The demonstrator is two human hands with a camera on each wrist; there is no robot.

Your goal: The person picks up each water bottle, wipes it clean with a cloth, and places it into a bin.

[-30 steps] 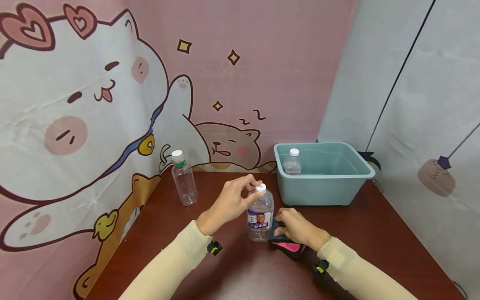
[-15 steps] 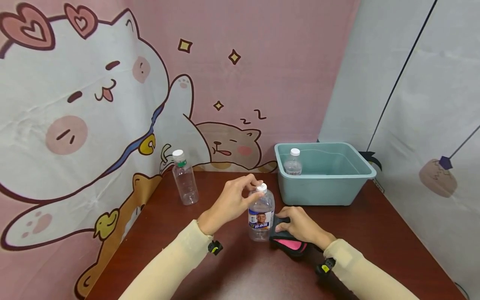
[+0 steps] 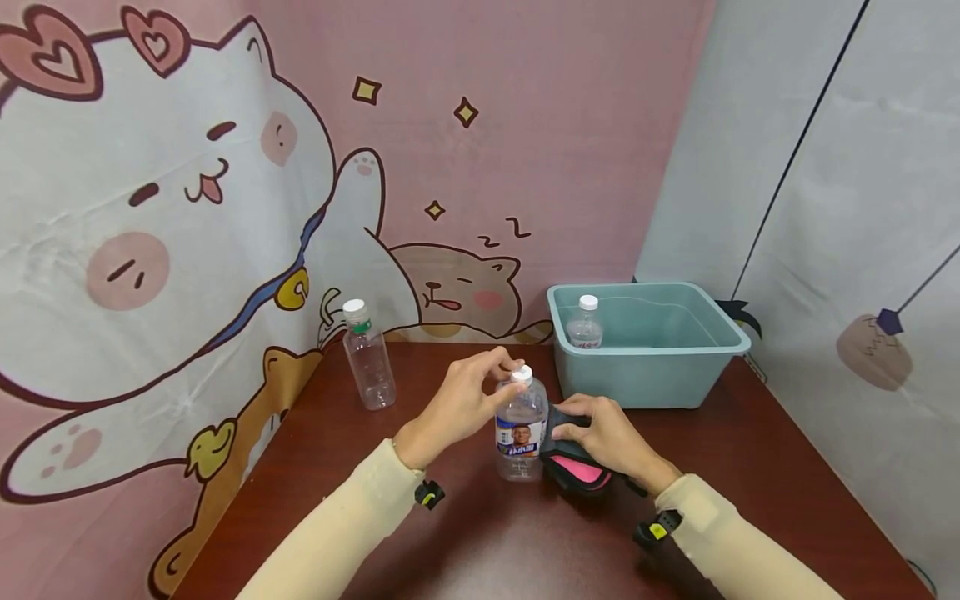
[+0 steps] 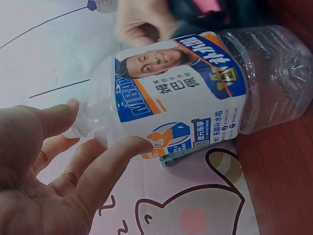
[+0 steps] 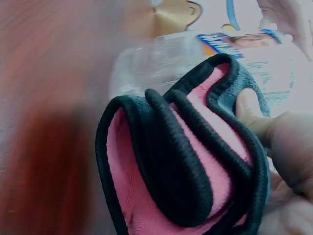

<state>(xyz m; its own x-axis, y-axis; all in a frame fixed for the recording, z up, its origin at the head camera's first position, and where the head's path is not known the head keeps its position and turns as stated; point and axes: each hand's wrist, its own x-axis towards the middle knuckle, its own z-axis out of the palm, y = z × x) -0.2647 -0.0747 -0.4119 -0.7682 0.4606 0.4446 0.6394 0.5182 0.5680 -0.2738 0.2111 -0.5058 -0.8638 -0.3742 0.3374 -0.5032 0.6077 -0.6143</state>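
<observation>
A clear plastic bottle with a white cap and a printed label stands upright on the table. My left hand pinches it at the cap and neck; in the left wrist view the thumb lies against the cap. A folded cloth, dark grey with pink inside and black edging, is gripped by my right hand. That cloth is held against the bottle's right side. Its underside is hidden in the head view.
Another clear bottle with a white cap and green neck band stands at the left. A blue-green tub at the back right holds a third capped bottle. A printed curtain hangs behind the reddish-brown table.
My right hand, with the cloth, has moved slightly up and to the right along the bottle's side. The left hand keeps its hold on the cap, and the bottle stays in place.
</observation>
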